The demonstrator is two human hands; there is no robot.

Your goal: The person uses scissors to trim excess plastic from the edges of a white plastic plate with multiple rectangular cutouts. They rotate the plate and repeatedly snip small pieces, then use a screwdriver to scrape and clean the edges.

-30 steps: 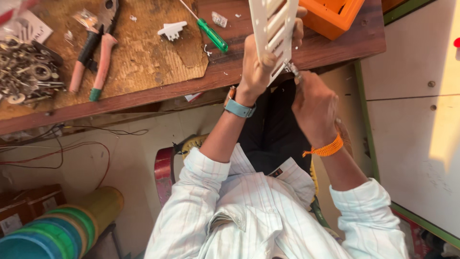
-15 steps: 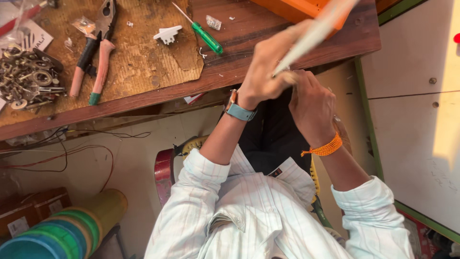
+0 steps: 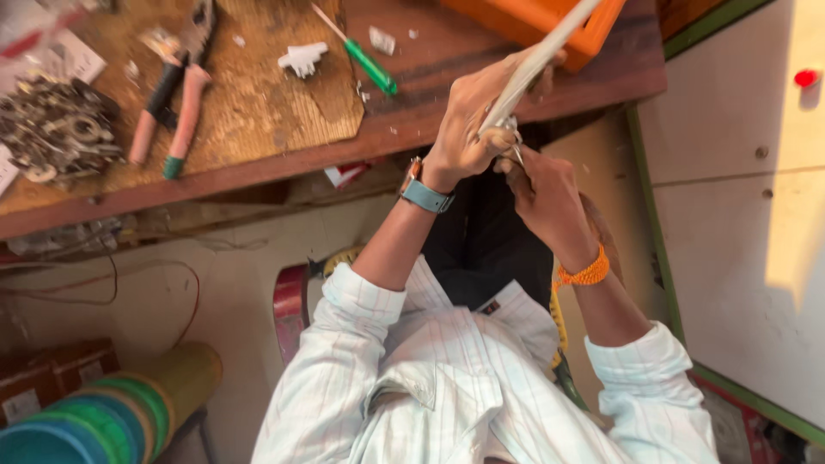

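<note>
Wooden table [image 3: 258,129] boards carry the loose tools at the far left: a heap of small metal parts [image 3: 51,129], then pliers [image 3: 172,94] with pink and black grips lying just beside it, a small white plastic piece [image 3: 302,58], and a green-handled screwdriver [image 3: 365,60] near the front edge. Right of these, the left hand [image 3: 464,129] is closed around the lower end of a long white plastic strip [image 3: 541,51], which rises tilted over the table's edge toward an orange box [image 3: 550,21] and is seen nearly edge-on. The strip looks light, thin and stiff, likely smooth enough to slip and liable to bend or snap if levered from far up, so a hold low down, close to the working end, seems the steadiest. The right hand [image 3: 546,193] is curled shut just beneath, pinching a small metal tool [image 3: 511,142] at the strip's base; what kind of tool I cannot tell. Open room lies below the table's front edge and toward the pale wall panel [image 3: 739,172] at right; the orange box crowds the strip's upper end.
</note>
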